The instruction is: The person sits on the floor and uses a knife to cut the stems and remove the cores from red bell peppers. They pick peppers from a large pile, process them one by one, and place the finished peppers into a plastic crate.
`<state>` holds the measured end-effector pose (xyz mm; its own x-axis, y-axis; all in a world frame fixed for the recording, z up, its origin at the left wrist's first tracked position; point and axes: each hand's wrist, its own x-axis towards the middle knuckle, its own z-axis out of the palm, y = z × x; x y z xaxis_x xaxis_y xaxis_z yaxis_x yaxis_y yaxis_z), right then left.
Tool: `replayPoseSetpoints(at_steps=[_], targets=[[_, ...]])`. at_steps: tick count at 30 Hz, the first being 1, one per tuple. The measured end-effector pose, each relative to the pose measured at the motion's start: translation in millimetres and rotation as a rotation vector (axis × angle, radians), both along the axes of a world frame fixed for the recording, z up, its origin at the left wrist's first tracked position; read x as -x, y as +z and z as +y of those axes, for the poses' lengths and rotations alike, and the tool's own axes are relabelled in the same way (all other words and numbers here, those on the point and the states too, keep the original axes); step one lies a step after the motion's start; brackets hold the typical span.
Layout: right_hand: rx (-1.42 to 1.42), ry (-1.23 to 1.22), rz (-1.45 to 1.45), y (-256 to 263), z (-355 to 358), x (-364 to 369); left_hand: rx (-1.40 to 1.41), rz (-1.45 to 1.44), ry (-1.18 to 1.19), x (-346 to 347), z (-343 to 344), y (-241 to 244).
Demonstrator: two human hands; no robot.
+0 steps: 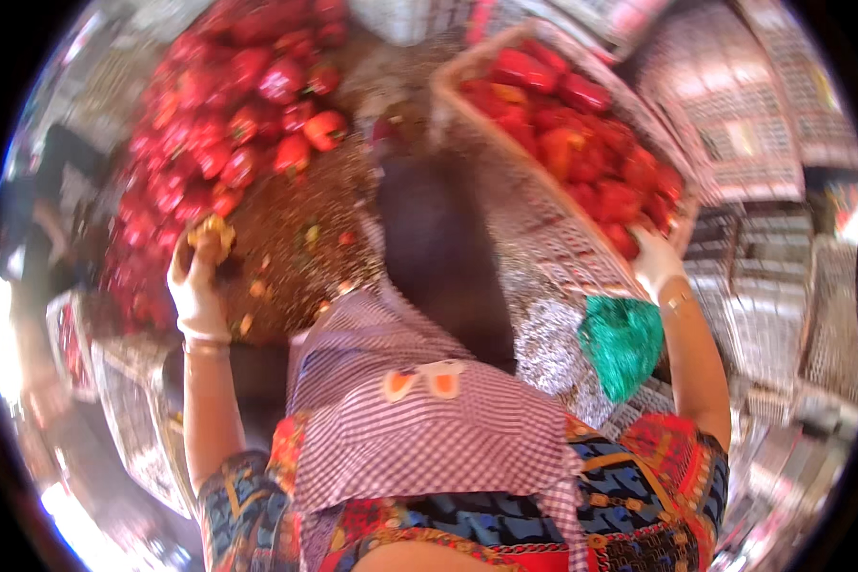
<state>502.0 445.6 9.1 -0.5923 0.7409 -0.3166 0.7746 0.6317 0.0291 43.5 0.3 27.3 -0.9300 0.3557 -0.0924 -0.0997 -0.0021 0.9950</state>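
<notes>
My left hand (199,289), in a white glove, holds a small yellowish piece (218,234) in its fingertips, perhaps a bit of pepper; blur leaves its kind unsettled. Just beyond that hand spreads a large heap of red bell peppers (214,136) on the ground. At the near end of a pink plastic crate (536,182), my right hand (654,261), also gloved in white, reaches over the rim against the red peppers (586,150) inside. Its fingertips are partly hidden, so whether they grip a pepper is unclear.
Brown ground with scattered pepper scraps (307,250) lies before me. A green mesh bag (623,347) rests below the crate's near end. Stacked plastic crates (715,107) stand at the right. Another person (50,214) is at the left rim, near more crates (132,400).
</notes>
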Motion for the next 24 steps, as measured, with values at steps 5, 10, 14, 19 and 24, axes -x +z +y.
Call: replayPoseSetpoints(at_steps=[5,10,14,19,24], targets=[[0.417,-0.129,0.149,23,15,-7,0.148,0.181,0.493,26,-113,58],[0.460,-0.309,0.389,47,54,18,0.448,-0.049,0.982,-10,-350,-4],[0.624,-0.520,0.569,66,21,111,0.868,-0.388,1.131,-124,-453,-63],[0.900,-0.388,0.540,79,-38,250,1.321,-0.326,0.866,-143,-444,-79],[1.199,-0.234,1.026,113,-84,373,0.752,-0.021,0.868,6,-400,-51]])
